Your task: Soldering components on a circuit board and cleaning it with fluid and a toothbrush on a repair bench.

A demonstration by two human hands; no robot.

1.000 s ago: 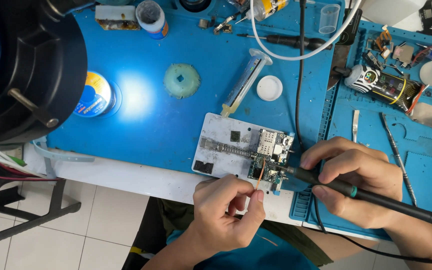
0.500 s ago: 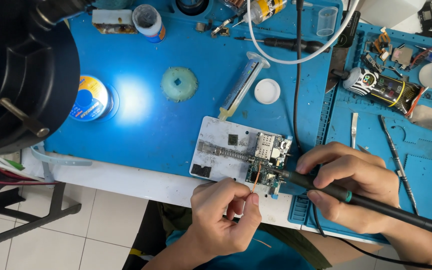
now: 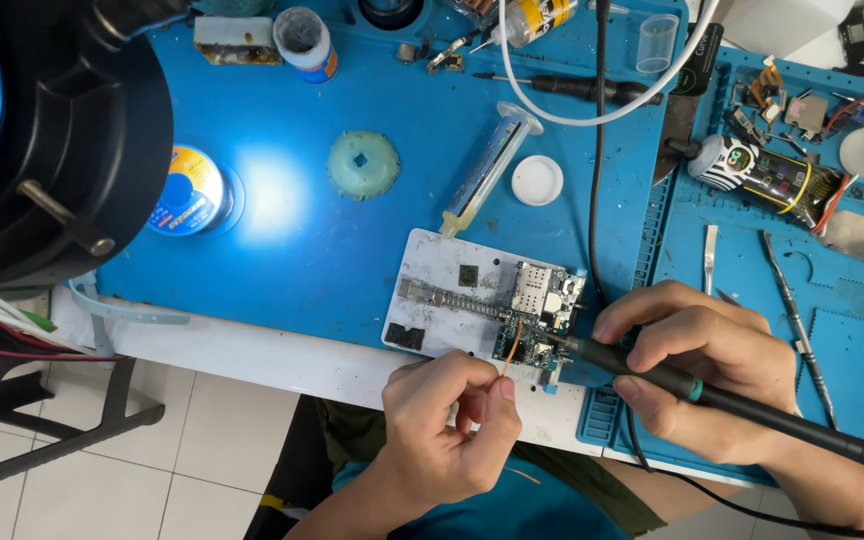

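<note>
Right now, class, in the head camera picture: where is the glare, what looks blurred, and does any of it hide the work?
Head view: a bright white glare spot lies on the blue mat beside the solder reel; the big black lamp head at upper left is close and soft; the circuit board, left hand, thin wire and right hand with the soldering iron are evenly lit and sharp.

The blue work mat on the desk looks like matt rubber, glaring under the lamp. The soldering iron has a smooth black plastic grip. The white holder plate looks scuffed and dull, the circuit board green with shiny metal parts. The syringe is clear plastic; the tweezers are dull metal.
</note>
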